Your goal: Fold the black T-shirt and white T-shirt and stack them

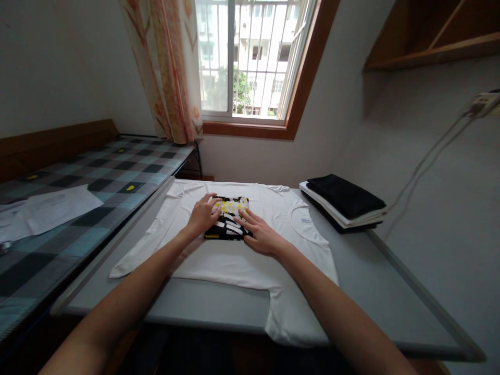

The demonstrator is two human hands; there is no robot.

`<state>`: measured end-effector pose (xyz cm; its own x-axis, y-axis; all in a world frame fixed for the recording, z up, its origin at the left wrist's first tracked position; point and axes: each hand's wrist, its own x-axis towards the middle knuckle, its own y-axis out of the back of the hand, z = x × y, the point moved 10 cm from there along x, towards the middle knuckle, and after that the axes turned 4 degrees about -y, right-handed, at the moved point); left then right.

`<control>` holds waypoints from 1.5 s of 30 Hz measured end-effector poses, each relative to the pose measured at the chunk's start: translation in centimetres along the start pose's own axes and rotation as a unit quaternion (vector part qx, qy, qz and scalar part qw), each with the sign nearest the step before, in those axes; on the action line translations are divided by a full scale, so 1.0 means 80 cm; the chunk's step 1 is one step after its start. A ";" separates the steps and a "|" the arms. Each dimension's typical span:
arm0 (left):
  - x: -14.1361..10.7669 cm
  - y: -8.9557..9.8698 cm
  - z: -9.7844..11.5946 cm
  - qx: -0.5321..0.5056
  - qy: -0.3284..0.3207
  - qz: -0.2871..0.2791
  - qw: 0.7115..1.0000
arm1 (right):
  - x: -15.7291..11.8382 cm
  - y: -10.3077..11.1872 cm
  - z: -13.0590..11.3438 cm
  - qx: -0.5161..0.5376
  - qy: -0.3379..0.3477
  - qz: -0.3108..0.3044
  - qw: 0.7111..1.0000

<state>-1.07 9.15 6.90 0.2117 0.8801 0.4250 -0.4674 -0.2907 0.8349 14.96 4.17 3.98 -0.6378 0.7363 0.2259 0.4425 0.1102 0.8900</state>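
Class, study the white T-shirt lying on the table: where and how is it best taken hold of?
Probably by the near sleeve, pinched at its lower edge from the table's near side. It droops past the table edge, so fingers could slip beneath; most of the white T-shirt lies flat, with left hand and right hand on its print.

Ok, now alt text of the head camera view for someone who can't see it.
A person's left hand and right hand rest on a black, yellow and white rectangle on a white T-shirt spread over a grey table. Folded black and white cloth is stacked at right; a checked bed stands at left.
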 end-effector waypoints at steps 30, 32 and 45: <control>-0.013 -0.065 0.026 0.097 -0.089 -0.139 0.982 | 0.022 -0.028 0.016 -0.024 -0.060 0.014 0.998; -0.013 -0.064 0.026 0.097 -0.089 -0.135 0.982 | 0.021 -0.030 0.017 -0.029 -0.065 0.007 0.997; -0.007 -0.045 0.021 0.049 -0.066 -0.054 0.995 | 0.015 -0.014 0.016 0.029 -0.023 0.080 0.996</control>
<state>1.97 9.08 4.27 0.3706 0.8528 0.3680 -0.3506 -0.2385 0.9057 14.46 5.78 2.74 -0.5275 0.7767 0.3443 0.5728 0.0259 0.8193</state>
